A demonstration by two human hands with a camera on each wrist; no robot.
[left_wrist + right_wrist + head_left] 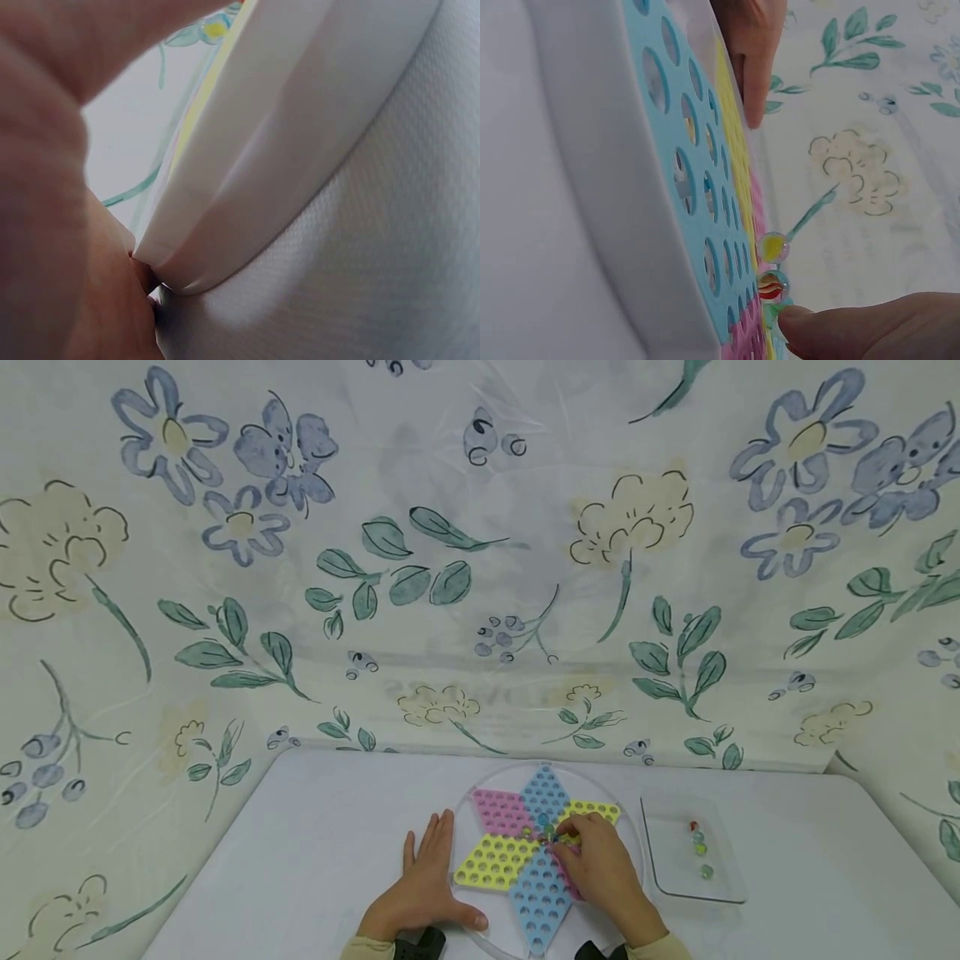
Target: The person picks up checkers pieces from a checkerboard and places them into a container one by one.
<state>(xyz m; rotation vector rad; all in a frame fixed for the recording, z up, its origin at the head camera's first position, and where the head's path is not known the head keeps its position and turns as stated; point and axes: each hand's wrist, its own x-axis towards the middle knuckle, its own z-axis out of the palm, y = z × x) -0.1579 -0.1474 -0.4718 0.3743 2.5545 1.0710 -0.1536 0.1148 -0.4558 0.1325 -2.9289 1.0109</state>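
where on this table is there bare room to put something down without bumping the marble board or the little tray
Bare tabletop lies left of the left hand, out to the table's left edge. Another patch runs right of the clear tray toward the right edge. Crowded: the middle, where the star board, the right hand and the tray's marbles sit close together.

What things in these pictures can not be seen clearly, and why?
- Head view: the right hand covers part of the star board, so its hold on a marble is hidden.
- Head view: marbles in the clear tray are too small to tell all colours.
- Left wrist view: the left hand fills the frame and blurs.
- Right wrist view: fingers are cut off by the edge.
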